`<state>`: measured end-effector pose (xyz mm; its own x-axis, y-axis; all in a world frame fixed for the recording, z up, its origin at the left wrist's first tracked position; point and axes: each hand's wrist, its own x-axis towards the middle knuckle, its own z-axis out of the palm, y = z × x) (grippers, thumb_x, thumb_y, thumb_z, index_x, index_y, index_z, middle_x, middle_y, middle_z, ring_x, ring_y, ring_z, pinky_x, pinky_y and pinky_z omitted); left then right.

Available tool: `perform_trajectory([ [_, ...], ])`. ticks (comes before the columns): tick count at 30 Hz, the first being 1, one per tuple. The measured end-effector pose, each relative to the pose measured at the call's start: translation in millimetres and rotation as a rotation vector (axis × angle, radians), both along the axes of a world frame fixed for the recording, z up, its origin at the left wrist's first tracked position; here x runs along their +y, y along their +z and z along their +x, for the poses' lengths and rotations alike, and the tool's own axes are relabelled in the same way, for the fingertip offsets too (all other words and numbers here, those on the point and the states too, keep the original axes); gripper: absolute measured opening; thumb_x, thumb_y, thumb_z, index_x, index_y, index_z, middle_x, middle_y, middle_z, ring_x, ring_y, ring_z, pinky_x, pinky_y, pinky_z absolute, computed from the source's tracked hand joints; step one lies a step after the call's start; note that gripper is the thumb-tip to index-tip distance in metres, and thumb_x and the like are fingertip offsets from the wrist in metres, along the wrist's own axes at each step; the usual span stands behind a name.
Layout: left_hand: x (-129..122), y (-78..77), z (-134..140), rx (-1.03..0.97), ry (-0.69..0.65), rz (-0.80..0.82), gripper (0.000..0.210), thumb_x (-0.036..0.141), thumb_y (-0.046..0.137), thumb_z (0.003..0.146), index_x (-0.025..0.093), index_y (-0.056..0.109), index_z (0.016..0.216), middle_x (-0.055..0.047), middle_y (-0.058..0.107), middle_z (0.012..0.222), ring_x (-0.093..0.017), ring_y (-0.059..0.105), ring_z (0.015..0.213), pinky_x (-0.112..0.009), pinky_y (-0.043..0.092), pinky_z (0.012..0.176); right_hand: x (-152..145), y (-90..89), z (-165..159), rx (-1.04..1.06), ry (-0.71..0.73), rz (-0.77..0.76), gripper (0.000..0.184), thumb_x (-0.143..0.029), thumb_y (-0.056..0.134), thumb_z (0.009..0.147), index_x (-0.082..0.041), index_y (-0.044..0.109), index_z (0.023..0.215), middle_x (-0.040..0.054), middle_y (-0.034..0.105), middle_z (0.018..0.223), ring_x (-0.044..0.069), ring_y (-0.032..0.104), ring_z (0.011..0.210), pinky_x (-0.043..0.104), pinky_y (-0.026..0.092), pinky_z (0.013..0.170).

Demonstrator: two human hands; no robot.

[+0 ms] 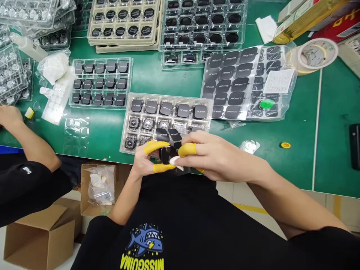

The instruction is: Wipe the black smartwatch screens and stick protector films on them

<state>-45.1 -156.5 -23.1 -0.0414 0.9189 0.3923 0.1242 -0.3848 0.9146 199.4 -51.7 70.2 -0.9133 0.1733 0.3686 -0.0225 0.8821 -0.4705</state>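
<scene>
My left hand, with yellow finger cots on thumb and forefinger, grips a small black square watch case with a glossy face. In my right hand, also in yellow finger cots, is a folded white wipe that touches the case's lower right corner. Just behind the fingers shows a piece of a black label sheet; what supports it is hidden. Below my hands a clear compartment tray carries black square cases, the back row labelled, others face down with round backs. My hands cover part of its front row.
A second tray of black cases lies behind on the left. Bagged label sheets and tape rolls are at right. Stacked trays stand at the back. A co-worker's arm rests at left, above cardboard boxes.
</scene>
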Motion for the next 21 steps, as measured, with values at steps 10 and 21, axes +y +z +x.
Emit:
perform_trajectory([
  [10,3,4.0,2,-0.084,0.024,0.058,0.071,0.050,0.109,0.065,0.025,0.085,0.127,-0.003,0.083,0.096,-0.015,0.076,0.077,-0.022,0.061,0.062,-9,0.9,1,0.187,-0.363,0.064,0.029,-0.011,0.068,0.105,-0.027,0.073,0.130,0.0064,0.074,0.101,0.024,0.062,0.095,0.041,0.058,0.079],
  [21,-3,-0.4,6,-0.037,0.025,0.053,0.064,0.050,0.104,0.074,0.025,0.084,0.129,-0.001,0.081,0.090,-0.012,0.072,0.070,-0.020,0.058,0.057,-11,-6.0,4,0.046,-0.007,-0.109,0.027,-0.008,0.057,0.106,-0.019,0.075,0.123,0.0067,0.072,0.093,0.023,0.060,0.093,0.037,0.055,0.078],
])
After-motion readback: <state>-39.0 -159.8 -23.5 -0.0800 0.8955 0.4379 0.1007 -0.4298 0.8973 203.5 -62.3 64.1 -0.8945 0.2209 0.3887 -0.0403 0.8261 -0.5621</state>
